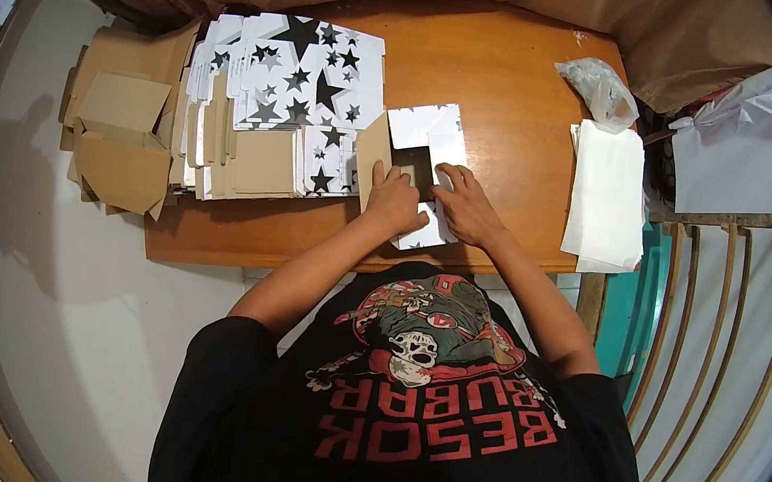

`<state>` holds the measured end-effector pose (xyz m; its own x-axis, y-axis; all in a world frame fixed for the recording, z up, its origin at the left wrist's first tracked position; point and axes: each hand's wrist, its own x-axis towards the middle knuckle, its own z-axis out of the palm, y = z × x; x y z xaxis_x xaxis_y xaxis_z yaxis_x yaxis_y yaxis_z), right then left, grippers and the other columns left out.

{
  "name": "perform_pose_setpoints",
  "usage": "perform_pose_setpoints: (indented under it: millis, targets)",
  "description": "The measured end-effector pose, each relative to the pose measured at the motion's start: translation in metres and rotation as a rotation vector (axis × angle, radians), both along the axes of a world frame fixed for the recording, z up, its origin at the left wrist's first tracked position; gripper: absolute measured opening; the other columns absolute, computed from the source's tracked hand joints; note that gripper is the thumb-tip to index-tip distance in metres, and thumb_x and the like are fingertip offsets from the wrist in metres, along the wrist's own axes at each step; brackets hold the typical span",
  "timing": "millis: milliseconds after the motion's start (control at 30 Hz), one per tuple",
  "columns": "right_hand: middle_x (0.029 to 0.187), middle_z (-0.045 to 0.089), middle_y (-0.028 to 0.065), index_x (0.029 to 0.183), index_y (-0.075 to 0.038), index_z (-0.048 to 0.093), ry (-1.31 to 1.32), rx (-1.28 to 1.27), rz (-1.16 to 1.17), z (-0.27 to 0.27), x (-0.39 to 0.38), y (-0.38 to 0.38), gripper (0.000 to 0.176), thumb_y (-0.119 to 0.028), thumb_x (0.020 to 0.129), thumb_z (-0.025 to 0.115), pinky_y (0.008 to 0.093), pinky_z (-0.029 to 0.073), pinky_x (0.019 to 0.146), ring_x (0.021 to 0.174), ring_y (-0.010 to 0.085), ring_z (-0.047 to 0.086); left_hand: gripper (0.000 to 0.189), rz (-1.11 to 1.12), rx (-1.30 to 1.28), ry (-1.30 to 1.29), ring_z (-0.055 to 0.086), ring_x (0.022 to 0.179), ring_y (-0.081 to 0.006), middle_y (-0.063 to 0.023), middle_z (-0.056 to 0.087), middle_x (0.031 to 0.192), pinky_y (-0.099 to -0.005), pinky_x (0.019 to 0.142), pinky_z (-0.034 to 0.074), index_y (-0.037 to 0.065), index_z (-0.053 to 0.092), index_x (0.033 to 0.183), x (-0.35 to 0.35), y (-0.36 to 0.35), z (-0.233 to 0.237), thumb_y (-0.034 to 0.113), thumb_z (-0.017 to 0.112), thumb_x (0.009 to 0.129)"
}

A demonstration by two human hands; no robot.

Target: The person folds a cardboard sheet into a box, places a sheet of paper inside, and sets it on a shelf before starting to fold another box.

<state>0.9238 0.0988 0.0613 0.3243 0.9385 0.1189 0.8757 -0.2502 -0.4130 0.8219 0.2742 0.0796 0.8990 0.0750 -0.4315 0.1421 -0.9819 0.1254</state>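
Box (423, 132), my hands (394, 200) (469, 207) gripping its sides, star-printed cardboard (305, 74) crowding it on the left, plastic bag (601, 89) touching white sheets (606, 197).

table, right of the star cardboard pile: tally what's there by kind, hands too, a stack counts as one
Box: 1
Paper stack: 1
Plastic bag: 1
Hands, left hand and right hand: 2
Total: 5
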Motion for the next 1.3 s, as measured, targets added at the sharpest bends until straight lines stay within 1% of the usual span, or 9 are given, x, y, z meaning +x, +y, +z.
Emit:
perform_pose_setpoints:
  millis: [333,533,600,700,733,967,1067,1167,1300]
  targets:
    - [0.152,0.043,0.0214,0.129,-0.01,0.062,0.036,-0.024,-0.054,0.009,0.007,-0.004,0.042,-0.006,0.087,0.063,0.0509,0.038,0.114,0.135,0.0449,0.041,0.031,-0.148,-0.197,-0.393,0.051,0.129,-0.0268,-0.0095,0.06,0.124,-0.0638,0.117,0.019,0.01,0.07,0.118,-0.005,0.01,-0.023,0.031,0.067,0.094]
    - [0.151,0.042,0.0207,0.135,-0.014,0.059,0.07,0.077,-0.172,0.005,0.011,-0.017,0.048,-0.006,0.088,0.064,0.0514,0.038,0.113,0.134,0.0445,0.041,0.033,0.245,-0.308,-0.794,0.048,0.132,-0.0288,-0.0112,0.058,0.129,-0.054,0.117,0.022,0.009,0.066,0.122,-0.022,0.04,0.035,0.027,0.068,0.094]
    - [0.151,0.042,0.021,0.135,-0.013,0.059,0.102,0.109,-0.216,0.005,0.009,-0.022,0.047,-0.006,0.089,0.065,0.0518,0.038,0.114,0.134,0.0446,0.041,0.046,0.474,-0.319,-0.866,0.044,0.137,-0.0308,-0.0144,0.053,0.14,-0.0512,0.115,0.022,0.009,0.058,0.138,-0.035,0.054,0.043,0.026,0.065,0.096]
    - [0.15,0.041,0.0225,0.134,-0.01,0.058,0.15,0.134,-0.291,0.005,0.003,-0.024,0.046,-0.006,0.088,0.065,0.0529,0.037,0.114,0.135,0.0452,0.04,0.062,0.426,-0.465,-0.818,0.041,0.14,-0.0341,-0.0168,0.049,0.147,-0.0513,0.115,0.021,0.008,0.045,0.152,-0.048,0.062,0.024,0.03,0.064,0.097]
    - [0.151,0.039,0.0226,0.135,-0.01,0.057,0.183,0.145,-0.305,0.006,0.001,-0.024,0.047,-0.006,0.089,0.066,0.0532,0.035,0.116,0.137,0.0457,0.037,0.075,0.345,-0.469,-0.69,0.037,0.145,-0.0376,-0.0206,0.042,0.154,-0.0554,0.117,0.02,0.014,0.034,0.161,-0.052,0.059,0.019,0.038,0.065,0.097]
    - [0.152,0.037,0.0248,0.136,-0.008,0.055,0.188,0.216,-0.359,0.012,0.001,-0.003,0.051,-0.012,0.087,0.07,0.0545,0.035,0.115,0.137,0.0466,0.036,0.087,0.287,-0.484,-0.476,0.02,0.153,-0.0477,-0.0252,0.018,0.167,-0.0722,0.116,0.018,0.035,0.02,0.166,-0.022,0.0,0.009,0.054,0.066,0.094]
    - [0.153,0.036,0.0258,0.138,-0.008,0.054,0.177,0.147,-0.46,0.009,0.003,0.009,0.057,-0.02,0.086,0.075,0.0551,0.034,0.115,0.137,0.0471,0.036,0.084,0.278,-0.26,-0.256,0.008,0.155,-0.0538,-0.0235,0.001,0.172,-0.0844,0.106,0.022,0.04,0.02,0.165,-0.007,-0.012,-0.003,0.063,0.06,0.094]
    - [0.152,0.036,0.0268,0.14,-0.007,0.052,0.168,0.014,-0.534,-0.002,0.005,0.018,0.064,-0.026,0.084,0.077,0.0556,0.034,0.115,0.138,0.0477,0.037,0.086,0.302,-0.217,-0.155,0.006,0.154,-0.0545,-0.0232,0.002,0.171,-0.0846,0.107,0.02,0.037,0.024,0.164,0.003,-0.015,-0.006,0.057,0.066,0.092]
    - [0.153,0.036,0.0264,0.143,-0.008,0.049,0.224,0.036,-0.512,-0.015,0.006,0.023,0.064,-0.02,0.086,0.076,0.0552,0.036,0.115,0.137,0.0488,0.037,0.093,0.219,-0.157,-0.268,0.004,0.153,-0.0571,-0.0279,0.003,0.17,-0.0741,0.114,0.029,0.034,0.029,0.163,0.004,-0.009,-0.016,0.053,0.073,0.084]
